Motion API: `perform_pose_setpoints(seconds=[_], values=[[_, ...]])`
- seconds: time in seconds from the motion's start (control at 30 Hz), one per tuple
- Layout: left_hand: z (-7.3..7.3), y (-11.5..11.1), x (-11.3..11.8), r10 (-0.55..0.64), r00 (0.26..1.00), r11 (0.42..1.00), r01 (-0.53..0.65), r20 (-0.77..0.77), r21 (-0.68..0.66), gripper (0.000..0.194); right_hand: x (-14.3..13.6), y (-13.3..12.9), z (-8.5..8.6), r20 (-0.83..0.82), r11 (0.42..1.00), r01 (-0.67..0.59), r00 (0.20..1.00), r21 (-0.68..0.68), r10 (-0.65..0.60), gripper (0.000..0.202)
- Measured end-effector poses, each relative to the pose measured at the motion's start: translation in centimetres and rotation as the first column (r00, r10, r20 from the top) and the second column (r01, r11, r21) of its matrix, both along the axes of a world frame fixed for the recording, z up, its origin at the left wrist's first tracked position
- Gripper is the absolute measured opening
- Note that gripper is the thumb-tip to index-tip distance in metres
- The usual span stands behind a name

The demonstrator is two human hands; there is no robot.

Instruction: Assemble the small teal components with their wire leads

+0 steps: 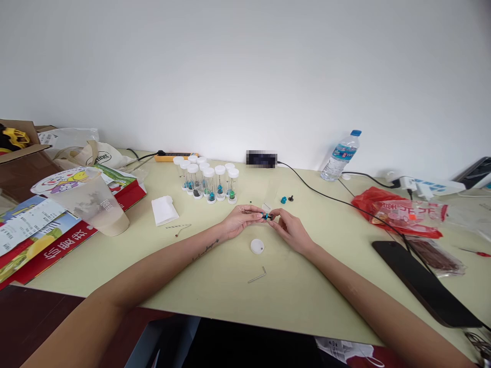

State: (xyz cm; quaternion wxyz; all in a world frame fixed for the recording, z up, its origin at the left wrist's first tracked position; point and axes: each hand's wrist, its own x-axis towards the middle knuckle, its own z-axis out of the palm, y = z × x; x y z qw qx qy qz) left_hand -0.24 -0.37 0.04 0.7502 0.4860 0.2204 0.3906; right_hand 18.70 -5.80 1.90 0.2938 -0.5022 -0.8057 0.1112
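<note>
Between the fingertips of both hands is a small blue and black metal part [266, 216], too small to name more exactly. My left hand [241, 221] pinches its left end, fingers closed. From the other side my right hand [290, 228] grips the dark end with thumb and fingers. Just below the hands lies a round white cap [257, 246] with a tiny dark piece on it. Nearer the table edge rests an L-shaped hex key [257, 275]. Beyond my right hand are a loose blue part [283, 200] and a black screw-like piece [290, 198].
Several clear tubes with white caps [208, 185] stand at the back left. A tissue [164, 210], a fine chain [183, 228] and a drink cup [103, 204] are on the left. A water bottle [341, 156], red plastic bag [395, 212], black cable [326, 191] and dark slab [424, 283] are right.
</note>
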Motion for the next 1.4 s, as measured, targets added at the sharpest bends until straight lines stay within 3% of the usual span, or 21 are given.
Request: perform_pose_setpoints(seconds=[1.4], values=[[-0.19,0.04,0.06,-0.020,1.000,1.000,0.020,0.013,0.000,0.032,0.01,0.04,-0.02,-0.002,1.000,0.001,1.000,0.003,-0.001,0.022]])
